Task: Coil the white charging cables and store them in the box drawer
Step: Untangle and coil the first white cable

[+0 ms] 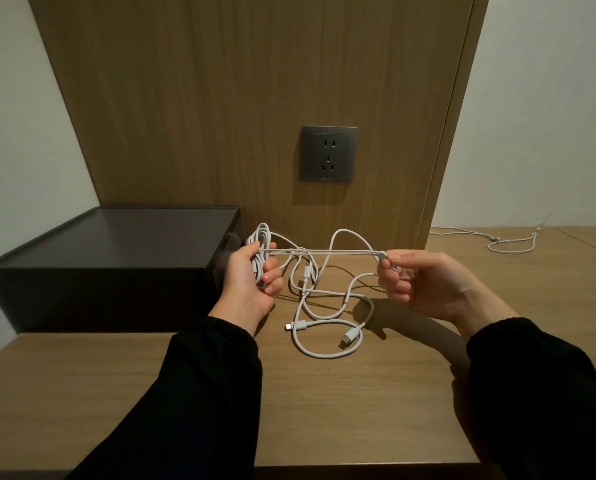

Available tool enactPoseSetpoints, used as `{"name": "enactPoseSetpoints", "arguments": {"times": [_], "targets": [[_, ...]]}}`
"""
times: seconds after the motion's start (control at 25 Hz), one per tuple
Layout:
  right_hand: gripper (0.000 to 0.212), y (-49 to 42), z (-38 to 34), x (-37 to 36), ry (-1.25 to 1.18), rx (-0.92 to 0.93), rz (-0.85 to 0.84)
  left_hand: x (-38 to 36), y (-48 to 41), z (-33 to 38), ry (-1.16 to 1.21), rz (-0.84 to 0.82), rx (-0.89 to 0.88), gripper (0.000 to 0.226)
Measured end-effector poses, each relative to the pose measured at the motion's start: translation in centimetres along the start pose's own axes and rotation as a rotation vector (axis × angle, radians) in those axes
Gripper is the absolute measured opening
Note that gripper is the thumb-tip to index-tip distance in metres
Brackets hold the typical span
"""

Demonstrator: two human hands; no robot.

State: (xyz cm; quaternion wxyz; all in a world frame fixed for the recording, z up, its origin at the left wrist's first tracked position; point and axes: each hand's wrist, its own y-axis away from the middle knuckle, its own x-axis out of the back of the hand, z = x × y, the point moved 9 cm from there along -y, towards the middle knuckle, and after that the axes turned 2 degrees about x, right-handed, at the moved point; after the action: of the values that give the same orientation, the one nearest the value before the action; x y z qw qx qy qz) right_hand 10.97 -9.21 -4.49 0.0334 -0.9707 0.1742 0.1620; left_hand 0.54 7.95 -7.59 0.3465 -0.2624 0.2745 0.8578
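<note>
My left hand [255, 275] grips a small coil of white charging cable [260, 239] just right of the dark box [116, 251]. A taut stretch of that cable [324, 252] runs across to my right hand [421, 284], which pinches it between thumb and fingers. Below the stretch, loose white cable [327, 317] lies tangled on the wooden table [358, 410], with two plug ends [350, 336] showing near the front. The box's drawer front is hidden from here.
A grey wall socket [328, 154] sits in the wooden panel behind. Another white cord [507, 242] lies on the table at the far right by the wall. The box fills the table's left back corner.
</note>
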Motion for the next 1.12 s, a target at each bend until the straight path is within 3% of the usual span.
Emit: {"name": "enactPoseSetpoints", "arguments": {"times": [0.12, 0.28, 0.68, 1.12], "targets": [[0.029, 0.0, 0.2, -0.2, 0.012, -0.013, -0.028, -0.2, 0.1, -0.2, -0.023, -0.021, 0.014, 0.026], [0.009, 0.0, 0.6, 0.4, 0.122, -0.072, 0.047, -0.1, 0.2, -0.1, -0.032, -0.015, 0.007, 0.026], [0.041, -0.1, 1.9, 1.5, 0.129, -0.144, 0.294, -0.4, 0.3, -0.6, -0.081, -0.027, 0.044, 0.026], [0.019, 0.1, 1.5, -0.4, 0.146, -0.098, 0.077, -0.3, 0.1, -0.8, -0.063, -0.034, 0.073, 0.025]]}}
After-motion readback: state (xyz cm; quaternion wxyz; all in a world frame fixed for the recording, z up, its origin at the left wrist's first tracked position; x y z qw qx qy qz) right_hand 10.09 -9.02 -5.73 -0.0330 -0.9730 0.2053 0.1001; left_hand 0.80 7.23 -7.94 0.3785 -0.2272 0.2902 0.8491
